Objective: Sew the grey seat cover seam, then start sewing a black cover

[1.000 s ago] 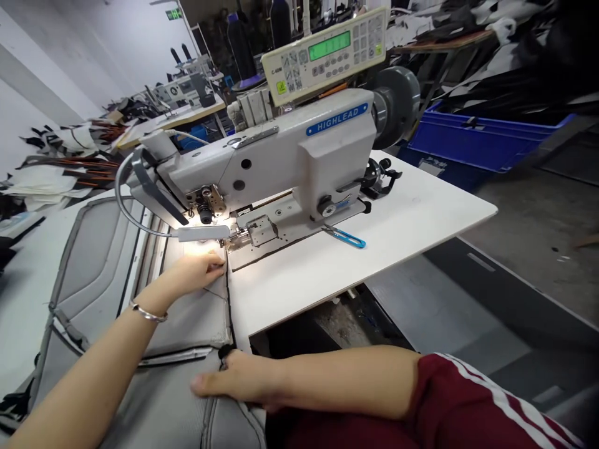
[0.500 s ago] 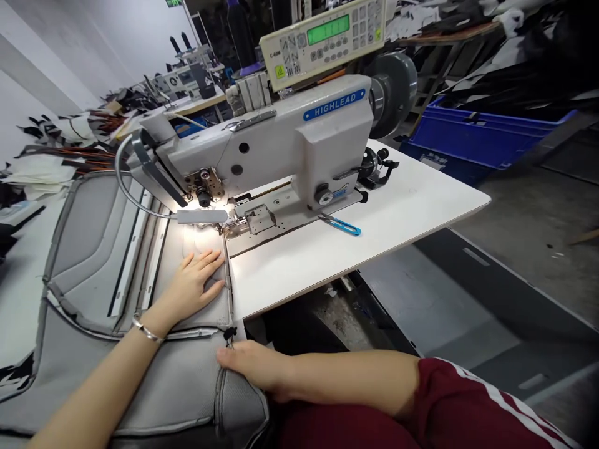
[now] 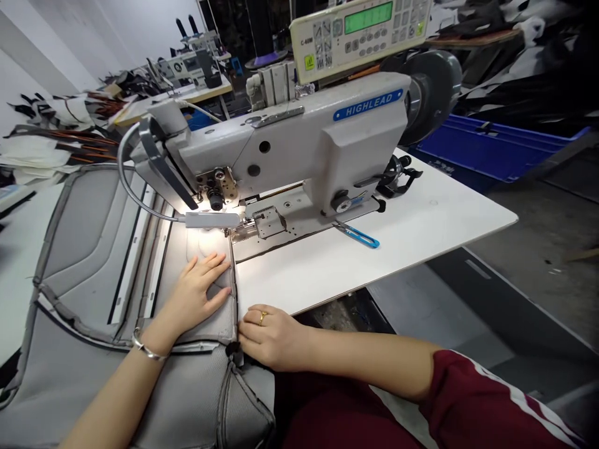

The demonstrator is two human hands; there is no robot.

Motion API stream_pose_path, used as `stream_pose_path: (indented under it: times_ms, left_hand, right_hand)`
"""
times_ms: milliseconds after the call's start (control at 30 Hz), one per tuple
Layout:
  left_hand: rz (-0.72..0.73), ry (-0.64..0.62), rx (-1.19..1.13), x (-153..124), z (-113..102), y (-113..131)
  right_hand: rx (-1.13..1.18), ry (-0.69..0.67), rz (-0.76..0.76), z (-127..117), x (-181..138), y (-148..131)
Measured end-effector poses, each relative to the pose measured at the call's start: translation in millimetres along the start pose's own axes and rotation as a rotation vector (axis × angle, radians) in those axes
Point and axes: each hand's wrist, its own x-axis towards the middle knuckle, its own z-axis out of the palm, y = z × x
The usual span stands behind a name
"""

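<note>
While grey cover (image 3: 178, 393) is spread across left part of tabletop (image 3: 421, 224), its seamed right edge (image 3: 234, 293) is aligned lengthwise toward needle end (image 3: 216, 196) of sewing machine (image 3: 290, 137). Left hand (image 3: 199, 293) is laid flat on cover, nearer needle end; fingers moderately spread, nothing gripped. Right hand (image 3: 276, 337) is placed at same edge, farther from needle end; fingers curled, but whether edge is pinched cannot be told.

The bottom edge crops the grey fabric piece (image 3: 178, 399); the top edge, the control panel (image 3: 327, 56)
</note>
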Motion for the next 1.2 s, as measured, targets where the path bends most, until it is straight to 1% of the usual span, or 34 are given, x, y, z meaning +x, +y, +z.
stream_pose_path:
  times_ms: [133, 333, 500, 667, 800, 867, 1033, 1133, 1200]
  left_hand:
    - [-0.016, 0.029, 0.010, 5, 4, 2]
    - [-0.019, 0.061, 0.018, 16, 7, -4]
    - [-0.002, 0.090, 0.055, 28, 8, -9]
    - [0.027, 0.110, 0.090, 41, 4, -11]
    - [0.013, 0.149, 0.191, 50, 2, -12]
    - [0.033, 0.166, 0.201, 53, 3, -13]
    - [0.136, 0.208, 0.119, 60, 6, -18]
    - [0.111, 0.213, 0.050, 54, 0, -18]
    - [0.073, 0.151, -0.035, 43, -9, -15]
  right_hand:
    - [0.012, 0.006, -0.038, 2, 6, 0]
    - [0.026, -0.126, -0.084, -3, 18, 12]
    - [-0.031, -0.161, -0.157, -2, 28, 24]
    - [-0.017, -0.219, -0.241, 0, 34, 39]
    - [-0.008, -0.230, -0.215, 2, 33, 48]
    - [-0.006, -0.225, -0.193, 4, 32, 51]
    - [0.025, -0.208, -0.149, 8, 33, 54]
    - [0.015, -0.196, -0.148, 8, 32, 54]
    - [0.000, -0.193, -0.149, 6, 31, 53]
